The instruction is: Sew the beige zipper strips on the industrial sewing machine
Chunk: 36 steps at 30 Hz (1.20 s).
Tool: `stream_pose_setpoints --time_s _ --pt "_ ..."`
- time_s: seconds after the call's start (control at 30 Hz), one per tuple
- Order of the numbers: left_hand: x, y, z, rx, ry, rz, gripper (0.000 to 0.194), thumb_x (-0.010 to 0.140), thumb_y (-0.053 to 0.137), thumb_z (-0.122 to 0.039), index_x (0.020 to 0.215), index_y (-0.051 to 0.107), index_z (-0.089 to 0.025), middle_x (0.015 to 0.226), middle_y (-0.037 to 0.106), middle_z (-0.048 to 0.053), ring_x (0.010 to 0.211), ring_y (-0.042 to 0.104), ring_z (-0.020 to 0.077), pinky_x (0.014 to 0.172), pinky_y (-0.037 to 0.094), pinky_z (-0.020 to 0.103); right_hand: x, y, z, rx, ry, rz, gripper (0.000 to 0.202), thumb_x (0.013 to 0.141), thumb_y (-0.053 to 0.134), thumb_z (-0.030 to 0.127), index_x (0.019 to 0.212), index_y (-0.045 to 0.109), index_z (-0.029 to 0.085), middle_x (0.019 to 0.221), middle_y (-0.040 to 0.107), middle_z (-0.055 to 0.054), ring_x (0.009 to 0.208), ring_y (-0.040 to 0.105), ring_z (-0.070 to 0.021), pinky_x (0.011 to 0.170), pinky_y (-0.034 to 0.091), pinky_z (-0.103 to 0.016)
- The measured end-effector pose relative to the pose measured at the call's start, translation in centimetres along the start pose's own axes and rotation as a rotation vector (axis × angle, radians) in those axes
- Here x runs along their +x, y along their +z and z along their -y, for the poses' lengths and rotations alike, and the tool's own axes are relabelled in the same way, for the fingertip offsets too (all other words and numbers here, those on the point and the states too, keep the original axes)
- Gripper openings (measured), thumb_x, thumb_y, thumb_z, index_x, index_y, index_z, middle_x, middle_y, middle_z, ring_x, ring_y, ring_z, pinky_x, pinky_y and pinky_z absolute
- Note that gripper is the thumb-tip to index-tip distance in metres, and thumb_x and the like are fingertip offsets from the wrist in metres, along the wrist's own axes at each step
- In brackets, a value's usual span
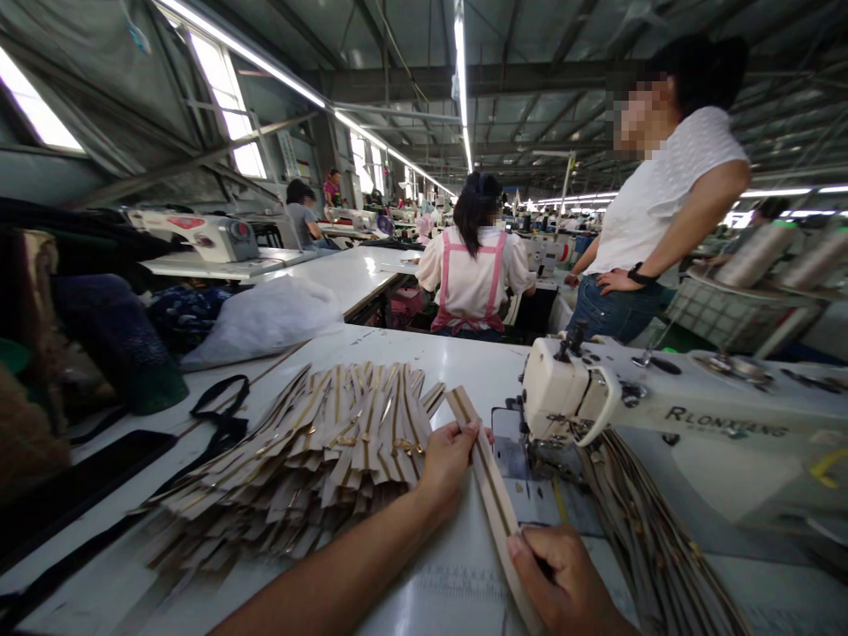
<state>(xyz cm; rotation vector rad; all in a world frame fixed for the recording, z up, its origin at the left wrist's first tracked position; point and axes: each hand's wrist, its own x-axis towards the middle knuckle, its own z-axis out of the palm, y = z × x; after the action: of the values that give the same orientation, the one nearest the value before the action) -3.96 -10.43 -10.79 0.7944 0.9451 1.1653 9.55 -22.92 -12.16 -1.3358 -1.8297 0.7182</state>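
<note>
A beige zipper (494, 490) with a gold-brown line of teeth is stretched between my hands, slanting from upper left to lower right. My left hand (451, 455) pinches it near its upper end. Lower down, the fingers of my right hand (563, 570) are closed around its other part. To the left lies a large heap of similar zippers (361, 424) with gold pulls. The white sewing machine (573, 389) stands just right of the zipper, its needle area above a metal plate. Beneath the machine arm hangs another bundle of zippers (653, 521).
A black phone-like slab (86, 486) and black strap (222, 411) lie at left, near a white plastic bag (265, 318). Ahead, a co-worker in a pink apron (473, 265) sits; another person (653, 203) stands at right beside thread cones (755, 252).
</note>
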Motion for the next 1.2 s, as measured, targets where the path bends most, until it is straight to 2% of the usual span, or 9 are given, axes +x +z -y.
stream_pose_setpoints --time_s 0.1,0.17,0.27,0.33,0.4,0.47,0.6,0.93,1.2 --pt "0.3 0.1 -0.3 0.021 0.097 0.010 0.043 0.071 0.077 -0.051 0.085 0.068 -0.011 0.074 0.071 0.009 0.073 0.068 0.0205 0.068 0.054 0.028 0.0 0.0 0.1 0.037 0.011 0.000 0.047 0.094 0.040 0.041 0.052 0.030 0.021 0.051 0.027 0.006 0.049 0.031 -0.0078 0.048 0.020 -0.025" --pt "0.6 -0.1 -0.4 0.078 0.162 0.066 0.046 0.075 0.072 -0.054 0.093 0.067 -0.011 0.074 0.070 0.008 0.076 0.068 0.0209 0.071 0.054 0.029 0.2 0.1 0.1 0.054 0.053 -0.081 0.050 0.094 0.041 0.046 0.051 0.037 0.020 0.049 0.031 0.005 0.048 0.033 -0.0086 0.047 0.023 -0.023" --pt "0.8 -0.9 -0.2 0.310 0.170 0.185 0.052 0.084 0.065 -0.045 0.121 0.055 -0.010 0.072 0.068 0.004 0.075 0.067 0.0194 0.074 0.054 0.031 0.7 0.0 -0.4 0.053 0.213 -0.291 0.049 0.090 0.043 0.057 0.063 0.059 0.019 0.056 0.056 0.000 0.054 0.052 -0.0145 0.048 0.036 -0.023" --pt "0.5 -1.5 0.2 0.573 0.248 0.222 0.055 0.087 0.061 -0.032 0.134 0.043 -0.011 0.084 0.069 0.007 0.080 0.066 0.0196 0.080 0.053 0.034 1.0 -0.1 -1.0 0.039 0.314 -0.362 0.050 0.087 0.045 0.061 0.081 0.068 0.018 0.070 0.069 -0.006 0.064 0.063 -0.0201 0.052 0.044 -0.024" --pt "-0.2 -1.7 0.4 0.828 0.437 0.272 0.044 0.089 0.053 -0.019 0.132 0.047 -0.014 0.107 0.065 0.012 0.094 0.063 0.0207 0.090 0.049 0.037 1.1 -0.3 -1.6 -0.009 0.349 -0.362 0.050 0.088 0.044 0.060 0.087 0.070 0.018 0.074 0.072 -0.008 0.065 0.066 -0.0222 0.054 0.048 -0.026" --pt "-0.8 -1.6 0.5 0.990 0.607 0.406 0.032 0.089 0.047 -0.012 0.118 0.059 -0.016 0.120 0.059 0.012 0.104 0.059 0.0214 0.097 0.046 0.037 1.1 -0.3 -2.0 -0.094 0.338 -0.349 0.047 0.090 0.042 0.055 0.082 0.070 0.019 0.069 0.071 -0.007 0.062 0.066 -0.0215 0.055 0.048 -0.027" --pt "-1.1 -1.0 0.5 1.139 0.712 0.693 0.021 0.091 0.049 -0.013 0.101 0.067 -0.018 0.108 0.063 0.007 0.104 0.058 0.0206 0.095 0.046 0.031 0.8 -0.2 -2.2 -0.272 0.329 -0.379 0.035 0.088 0.048 0.043 0.083 0.072 0.019 0.080 0.074 -0.010 0.071 0.069 -0.0232 0.065 0.050 -0.030" --pt "-0.9 -0.7 1.2 1.324 0.782 0.662 0.020 0.097 0.049 -0.024 0.098 0.068 -0.018 0.099 0.064 0.006 0.095 0.059 0.0197 0.087 0.046 0.030 0.4 -1.0 -2.5 -0.263 0.318 -0.363 0.030 0.085 0.052 0.034 0.094 0.074 0.017 0.092 0.075 -0.011 0.079 0.070 -0.0241 0.075 0.054 -0.035" --pt "-1.4 -0.3 0.7 1.479 0.863 0.707 0.023 0.098 0.046 -0.027 0.115 0.062 -0.025 0.103 0.062 0.004 0.098 0.056 0.0217 0.086 0.047 0.032 0.2 -0.9 -2.7 -0.441 0.253 -0.274 0.031 0.090 0.045 0.023 0.101 0.074 0.016 0.098 0.074 -0.011 0.089 0.070 -0.0241 0.083 0.052 -0.035"
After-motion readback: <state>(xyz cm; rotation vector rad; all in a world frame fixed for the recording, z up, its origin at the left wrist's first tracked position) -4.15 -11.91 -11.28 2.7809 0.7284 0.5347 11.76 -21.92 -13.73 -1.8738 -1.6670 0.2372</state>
